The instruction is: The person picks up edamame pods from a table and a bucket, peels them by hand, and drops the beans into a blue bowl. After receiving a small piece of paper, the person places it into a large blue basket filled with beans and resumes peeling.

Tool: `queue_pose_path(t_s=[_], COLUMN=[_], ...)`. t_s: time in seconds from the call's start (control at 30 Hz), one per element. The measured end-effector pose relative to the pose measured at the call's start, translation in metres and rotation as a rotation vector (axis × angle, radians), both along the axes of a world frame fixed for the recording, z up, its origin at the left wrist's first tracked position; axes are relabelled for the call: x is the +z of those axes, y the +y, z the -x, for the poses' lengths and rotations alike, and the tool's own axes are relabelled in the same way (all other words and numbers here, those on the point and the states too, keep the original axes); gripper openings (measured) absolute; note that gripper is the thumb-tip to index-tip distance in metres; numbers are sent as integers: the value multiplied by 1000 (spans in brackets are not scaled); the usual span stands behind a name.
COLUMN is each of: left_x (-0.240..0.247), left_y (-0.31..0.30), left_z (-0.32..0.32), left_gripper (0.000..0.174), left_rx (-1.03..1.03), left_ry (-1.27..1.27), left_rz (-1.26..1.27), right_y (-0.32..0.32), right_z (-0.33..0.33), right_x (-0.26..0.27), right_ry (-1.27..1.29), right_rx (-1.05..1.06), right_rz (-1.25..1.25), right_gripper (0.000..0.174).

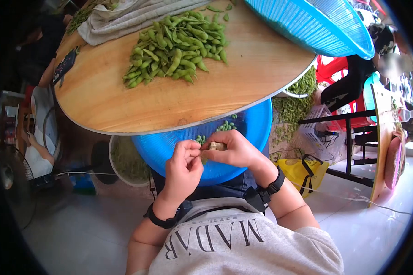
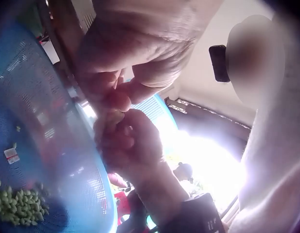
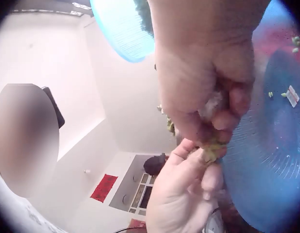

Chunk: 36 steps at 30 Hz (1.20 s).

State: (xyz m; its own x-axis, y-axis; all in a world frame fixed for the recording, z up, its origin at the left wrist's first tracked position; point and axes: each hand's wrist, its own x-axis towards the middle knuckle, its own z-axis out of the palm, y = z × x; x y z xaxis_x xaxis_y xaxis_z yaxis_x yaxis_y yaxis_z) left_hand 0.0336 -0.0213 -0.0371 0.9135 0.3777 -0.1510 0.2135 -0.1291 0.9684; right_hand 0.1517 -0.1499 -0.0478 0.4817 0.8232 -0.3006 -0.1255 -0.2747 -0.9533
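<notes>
Over the blue basket (image 1: 158, 160) the two hands meet at the fingertips. My left hand (image 1: 182, 169) pinches one end of a yellowish-green bean pod (image 3: 214, 149), its thumb against the fingers. Curled fingers of my right hand (image 1: 237, 150) grip the same pod from the other side. A beige wrap (image 1: 218, 146) shows at the right thumb. Fingers cover much of the pod. Shelled green beans (image 2: 19, 206) lie in the basket below, beside a small white-and-red packet (image 2: 12, 155).
A heap of green pods (image 1: 174, 48) lies on the wooden table (image 1: 243, 87), whose rounded edge overhangs the basket. A grey cloth (image 1: 119, 20) and another blue basket (image 1: 316, 27) are farther back. On the floor stand a tub (image 1: 128, 160) and a yellow bag (image 1: 302, 172).
</notes>
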Motion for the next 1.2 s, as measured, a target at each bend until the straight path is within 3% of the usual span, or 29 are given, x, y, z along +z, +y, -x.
queue_pose_path(t_s=[0.03, 0.13, 0.17, 0.27, 0.33, 0.4, 0.43, 0.5, 0.53, 0.57, 0.6, 0.63, 0.7, 0.8, 0.9, 0.93, 1.03, 1.13, 1.2], left_x=[0, 3, 2, 4, 6, -16, -5, 16, 22, 22, 31, 38, 45, 69, 67, 73, 53, 51, 56], left_y=[0, 15, 28, 78, 107, 130, 123, 115, 112, 110, 98, 92, 83, 77, 64, 52, 38, 33, 28], left_z=[1, 14, 23, 56, 74, 98, 93, 79, 74, 69, 59, 50, 34, 7, -13, -20, -23, -11, 0], left_gripper=[26, 16, 12, 15, 18, 20, 20, 19, 19, 16, 12, 12, 13, 20, 29, 37, 31, 23, 17], left_rx=[1, -4, 69, 303, 403, 257, 307, 307, 305, 286, 342, 327, 294, 240, 270, 239, 180, 159, 136], left_ry=[-18, 21, 8, 51, 256, 296, 370, 239, 174, 89, 31, -54, -213, -202, -183, -403, -479, -504, -380], left_rz=[5, -22, -72, -222, -552, -1268, -1177, -825, -649, -677, -464, -450, -352, -105, -227, -495, -759, -465, -292], right_y=[1, -7, -10, -16, -2, 30, 47, 84, 96, 108, 114, 116, 110, 92, 76, 72, 61, 42, 31], right_z=[1, -1, -1, -11, -25, -44, -60, -88, -92, -95, -97, -98, -97, -74, -44, -35, -6, -4, -5], right_x=[-1, 3, 8, 51, 81, 99, 96, 83, 80, 80, 77, 74, 81, 100, 105, 102, 89, 82, 72], right_ry=[77, -82, -393, -660, -704, -740, -860, -1007, -1007, -1007, -1006, -989, -723, -334, -112, -134, -19, 184, 277], right_rx=[-40, -32, -40, 20, -18, -259, -322, -404, -395, -387, -381, -439, -423, -384, -318, -309, -261, -232, -155], right_rz=[-39, 2, -45, 15, -21, 31, 30, 38, 98, 156, 214, 124, -36, -157, -148, -137, -210, -217, -244], right_gripper=[15, 18, 19, 19, 8, 15, 21, 25, 26, 27, 28, 26, 24, 17, 15, 15, 20, 25, 33])
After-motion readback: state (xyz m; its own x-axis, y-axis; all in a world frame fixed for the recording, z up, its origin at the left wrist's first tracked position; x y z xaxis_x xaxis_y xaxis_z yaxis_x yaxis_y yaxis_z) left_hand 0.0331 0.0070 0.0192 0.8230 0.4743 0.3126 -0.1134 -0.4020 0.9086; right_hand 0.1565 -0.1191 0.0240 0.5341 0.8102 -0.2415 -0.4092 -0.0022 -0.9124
